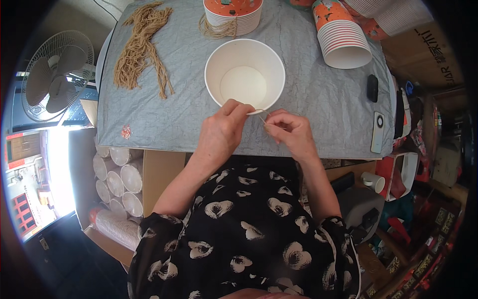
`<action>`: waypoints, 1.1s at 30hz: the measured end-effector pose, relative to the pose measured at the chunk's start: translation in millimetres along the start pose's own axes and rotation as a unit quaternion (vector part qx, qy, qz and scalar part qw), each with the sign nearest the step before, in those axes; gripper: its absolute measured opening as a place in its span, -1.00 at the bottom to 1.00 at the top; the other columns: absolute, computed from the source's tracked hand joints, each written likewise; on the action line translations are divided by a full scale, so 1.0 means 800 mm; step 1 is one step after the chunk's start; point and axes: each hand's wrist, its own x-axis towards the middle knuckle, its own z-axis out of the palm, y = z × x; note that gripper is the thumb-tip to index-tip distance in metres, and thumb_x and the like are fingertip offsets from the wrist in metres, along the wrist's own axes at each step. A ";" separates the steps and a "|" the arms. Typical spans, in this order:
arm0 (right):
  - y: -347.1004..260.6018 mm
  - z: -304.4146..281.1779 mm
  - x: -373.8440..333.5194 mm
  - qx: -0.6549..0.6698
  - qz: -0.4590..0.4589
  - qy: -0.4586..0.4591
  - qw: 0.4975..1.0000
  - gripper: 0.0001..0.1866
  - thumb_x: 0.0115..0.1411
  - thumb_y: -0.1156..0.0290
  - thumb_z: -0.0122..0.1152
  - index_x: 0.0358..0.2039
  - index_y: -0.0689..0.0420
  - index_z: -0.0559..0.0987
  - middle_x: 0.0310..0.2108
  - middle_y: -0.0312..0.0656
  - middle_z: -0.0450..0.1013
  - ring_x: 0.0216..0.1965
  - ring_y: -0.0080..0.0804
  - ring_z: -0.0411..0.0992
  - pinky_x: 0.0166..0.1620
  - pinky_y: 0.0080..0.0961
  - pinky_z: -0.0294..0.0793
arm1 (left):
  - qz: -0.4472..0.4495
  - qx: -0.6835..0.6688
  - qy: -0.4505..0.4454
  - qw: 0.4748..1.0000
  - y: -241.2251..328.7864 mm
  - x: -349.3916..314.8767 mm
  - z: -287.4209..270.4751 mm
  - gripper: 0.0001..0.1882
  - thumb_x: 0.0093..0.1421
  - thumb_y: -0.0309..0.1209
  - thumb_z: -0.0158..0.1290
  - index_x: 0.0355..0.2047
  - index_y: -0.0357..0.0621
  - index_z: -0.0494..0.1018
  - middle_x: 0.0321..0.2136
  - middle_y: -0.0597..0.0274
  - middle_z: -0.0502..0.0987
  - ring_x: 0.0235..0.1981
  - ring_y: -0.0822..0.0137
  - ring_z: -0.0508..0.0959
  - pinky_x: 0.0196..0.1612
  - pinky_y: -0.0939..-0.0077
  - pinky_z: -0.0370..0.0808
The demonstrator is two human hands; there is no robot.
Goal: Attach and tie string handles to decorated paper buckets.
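Observation:
A large white paper bucket [271,70] stands on the table with its mouth facing up. At its near rim, my left hand [219,134] is closed, thumb and fingers pinching the edge. A thin tan cord [262,118] runs from that rim to my right hand [294,133], whose fingers are pinched together on it. Whether the left fingers also hold the cord is hidden. Just beyond the bucket is a stack of orange-and-white paper buckets [239,25], with a loop of tan cord [217,28] hanging on its side.
A bundle of tan cords [142,47] lies at the far left of the grey-covered table [174,119]. More stacked buckets [344,42] lie at the far right. A black object [372,88] and a phone [378,132] rest near the right edge. Left of the table is a fan [59,74].

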 end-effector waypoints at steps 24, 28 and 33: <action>-0.100 -0.028 -0.007 -0.031 -0.013 -0.059 0.998 -0.86 0.37 0.44 0.11 -0.22 0.26 0.52 -0.33 -0.28 0.50 -0.47 -0.70 0.36 -0.42 -0.69 0.38 | -0.103 -0.386 -0.347 0.848 0.018 0.081 -0.031 -0.73 0.47 -0.28 -0.06 -0.23 -0.23 0.49 -0.43 0.35 0.54 -0.51 0.59 0.52 -0.49 0.67 0.40; -0.102 -0.027 -0.006 -0.068 -0.040 -0.032 0.996 -0.89 0.34 0.45 0.15 -0.26 0.23 0.53 -0.37 -0.32 0.47 -0.47 -0.71 0.33 -0.41 -0.72 0.34 | -0.110 -0.417 -0.317 0.845 0.019 0.079 -0.025 -0.71 0.47 -0.27 -0.06 -0.20 -0.27 0.51 -0.42 0.34 0.54 -0.49 0.58 0.53 -0.46 0.68 0.46; -0.113 -0.030 -0.006 -0.186 -0.161 -0.056 0.968 -0.95 0.26 0.54 0.16 -0.36 0.22 0.51 -0.28 -0.31 0.43 -0.39 -0.71 0.30 -0.34 -0.73 0.30 | -0.109 -0.435 -0.320 0.834 0.021 0.084 -0.024 -0.70 0.46 -0.29 -0.06 -0.16 -0.31 0.53 -0.39 0.31 0.57 -0.44 0.55 0.57 -0.37 0.67 0.54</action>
